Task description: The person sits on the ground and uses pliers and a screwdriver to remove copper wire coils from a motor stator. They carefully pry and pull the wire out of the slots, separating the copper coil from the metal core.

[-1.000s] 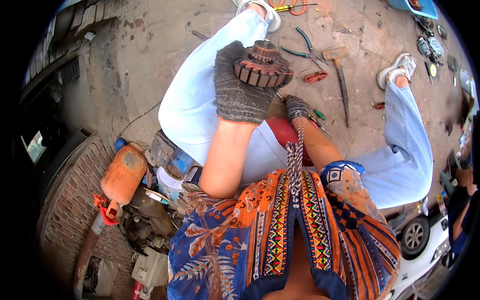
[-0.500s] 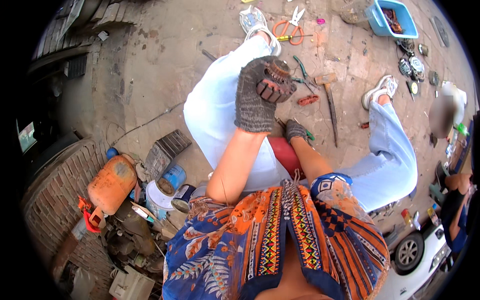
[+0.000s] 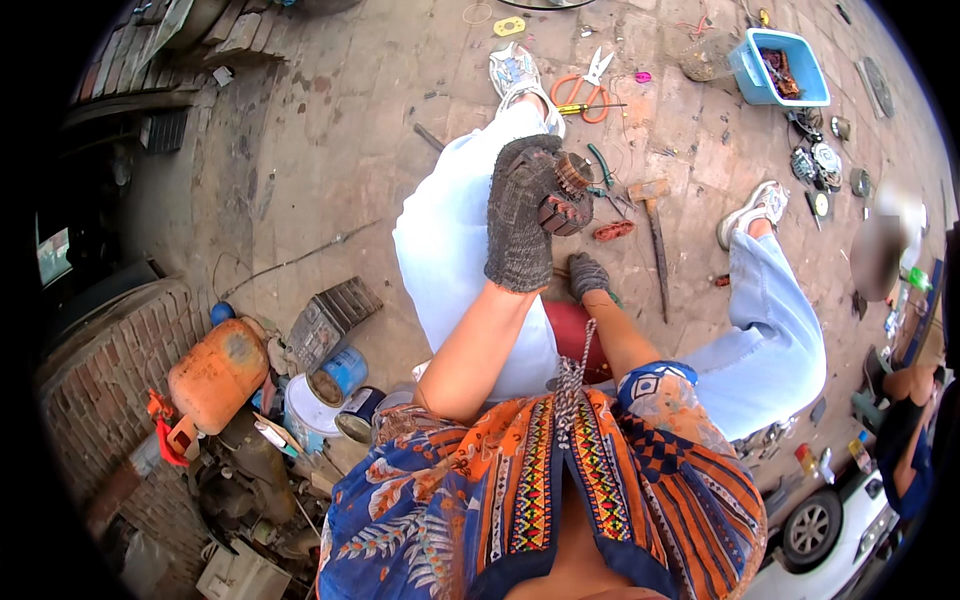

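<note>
Above my left knee, my left hand, in a dark grey knit glove, grips a motor armature. The armature has a dark slotted core and a copper-coloured ring at its upper end. Lower and to the right, my right hand, also gloved, is closed beside a dark red seat or pad. A bit of green handle shows at its edge, so it seems to hold a green-handled tool, mostly hidden by the fingers. Green-handled pliers and a reddish bundle lie on the paving just beyond.
A wooden-handled hammer lies right of my hands. Orange-handled shears and a yellow screwdriver lie by my left shoe. A blue tub holds brown parts. Paint cans and an orange tank stand left.
The armature has turned in my left hand, and its core now faces more to the right and down. My right hand has shifted slightly, hiding more of its tool. The whole view has tilted a little.
</note>
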Action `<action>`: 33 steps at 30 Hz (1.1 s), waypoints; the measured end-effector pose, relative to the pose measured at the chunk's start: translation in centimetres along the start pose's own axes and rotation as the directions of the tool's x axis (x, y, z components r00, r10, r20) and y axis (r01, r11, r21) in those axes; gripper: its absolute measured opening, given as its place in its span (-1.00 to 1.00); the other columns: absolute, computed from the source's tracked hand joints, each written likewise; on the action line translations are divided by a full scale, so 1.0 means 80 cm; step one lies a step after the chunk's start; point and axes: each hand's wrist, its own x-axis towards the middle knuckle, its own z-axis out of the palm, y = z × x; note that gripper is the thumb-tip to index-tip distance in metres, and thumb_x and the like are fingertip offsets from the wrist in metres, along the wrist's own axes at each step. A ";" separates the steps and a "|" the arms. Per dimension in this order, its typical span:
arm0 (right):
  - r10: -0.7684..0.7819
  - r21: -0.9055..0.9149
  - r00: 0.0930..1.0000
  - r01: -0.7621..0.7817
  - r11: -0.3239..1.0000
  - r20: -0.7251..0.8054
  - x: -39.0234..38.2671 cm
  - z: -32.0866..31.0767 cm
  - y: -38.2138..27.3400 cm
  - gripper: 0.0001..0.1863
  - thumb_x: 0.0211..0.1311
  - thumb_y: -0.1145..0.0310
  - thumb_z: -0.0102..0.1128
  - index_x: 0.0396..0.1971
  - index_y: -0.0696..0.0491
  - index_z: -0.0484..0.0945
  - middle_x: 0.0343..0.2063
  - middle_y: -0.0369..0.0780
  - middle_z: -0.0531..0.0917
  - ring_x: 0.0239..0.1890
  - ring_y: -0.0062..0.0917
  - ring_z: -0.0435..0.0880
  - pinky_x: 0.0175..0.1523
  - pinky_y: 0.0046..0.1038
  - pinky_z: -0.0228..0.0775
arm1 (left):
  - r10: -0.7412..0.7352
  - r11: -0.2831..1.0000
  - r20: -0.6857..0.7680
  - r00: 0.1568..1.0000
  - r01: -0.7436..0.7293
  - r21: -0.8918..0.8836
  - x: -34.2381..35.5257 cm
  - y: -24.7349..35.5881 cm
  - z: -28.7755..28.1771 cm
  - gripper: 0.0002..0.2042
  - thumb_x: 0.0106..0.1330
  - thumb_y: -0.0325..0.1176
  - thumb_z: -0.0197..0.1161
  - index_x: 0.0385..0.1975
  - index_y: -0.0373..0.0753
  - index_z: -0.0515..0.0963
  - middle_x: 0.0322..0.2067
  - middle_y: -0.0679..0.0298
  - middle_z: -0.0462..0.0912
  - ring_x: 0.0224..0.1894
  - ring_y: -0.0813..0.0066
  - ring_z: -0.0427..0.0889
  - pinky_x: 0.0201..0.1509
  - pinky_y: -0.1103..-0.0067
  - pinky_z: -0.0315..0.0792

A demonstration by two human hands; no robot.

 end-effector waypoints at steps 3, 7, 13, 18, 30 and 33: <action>-0.153 0.112 0.988 0.152 0.982 0.004 -0.050 -0.078 -0.018 -0.56 -0.09 0.27 0.21 -0.17 0.11 0.41 -0.26 0.05 0.56 -0.16 -0.09 0.54 -0.09 -0.22 0.40 | 0.070 0.987 -0.101 0.992 -0.055 0.148 0.004 -0.003 -0.001 -0.76 0.26 -0.30 0.05 -0.12 -0.20 0.45 -0.29 0.36 0.54 -0.44 0.67 0.51 -0.43 0.72 0.45; -0.057 0.256 0.996 0.072 0.964 -0.062 -0.144 -0.199 -0.061 -0.63 0.02 0.27 0.17 -0.19 0.14 0.43 -0.30 0.06 0.57 -0.23 -0.08 0.56 -0.13 -0.22 0.38 | 0.082 0.980 -0.068 0.994 -0.068 0.187 0.002 0.002 -0.008 -0.76 0.24 -0.35 0.11 -0.11 -0.24 0.42 -0.22 0.33 0.49 -0.24 0.63 0.45 -0.13 0.67 0.36; -0.329 0.481 0.918 0.395 0.783 -0.219 -0.357 -0.358 -0.058 -0.67 0.06 0.27 0.23 -0.23 0.16 0.52 -0.48 -0.13 0.58 -0.44 -0.44 0.57 -0.31 -0.46 0.39 | 0.330 0.835 0.102 0.938 -0.340 0.432 -0.017 0.034 0.010 -0.74 0.24 -0.31 0.13 -0.13 -0.28 0.40 -0.21 0.31 0.45 -0.19 0.58 0.42 -0.05 0.61 0.34; -0.179 0.815 0.928 0.373 0.444 -0.328 -0.446 -0.397 -0.042 -0.71 0.03 0.46 0.22 -0.20 0.22 0.54 -0.63 -0.33 0.51 -0.59 -0.70 0.47 -0.46 -0.65 0.32 | 0.327 0.835 0.095 0.940 -0.334 0.437 -0.035 0.052 0.012 -0.70 0.20 -0.25 0.17 -0.15 -0.26 0.41 -0.26 0.31 0.45 -0.24 0.58 0.44 -0.12 0.62 0.36; -0.075 0.644 0.851 0.448 0.620 -0.520 -0.441 -0.375 -0.077 -0.74 0.12 0.38 0.19 -0.23 0.22 0.54 -0.70 -0.32 0.50 -0.64 -0.74 0.43 -0.51 -0.64 0.29 | 0.195 0.948 0.076 0.978 -0.207 0.241 -0.064 0.058 0.007 -0.73 0.26 -0.26 0.06 -0.15 -0.29 0.43 -0.48 0.28 0.50 -0.60 0.57 0.47 -0.52 0.61 0.47; -0.063 0.698 0.890 0.397 0.595 -0.452 -0.448 -0.375 -0.076 -0.76 0.14 0.38 0.15 -0.26 0.24 0.53 -0.72 -0.33 0.48 -0.66 -0.74 0.41 -0.54 -0.64 0.25 | 0.214 0.935 0.101 0.972 -0.233 0.265 -0.070 0.061 0.015 -0.74 0.24 -0.28 0.09 -0.15 -0.28 0.44 -0.48 0.30 0.49 -0.59 0.59 0.47 -0.51 0.63 0.47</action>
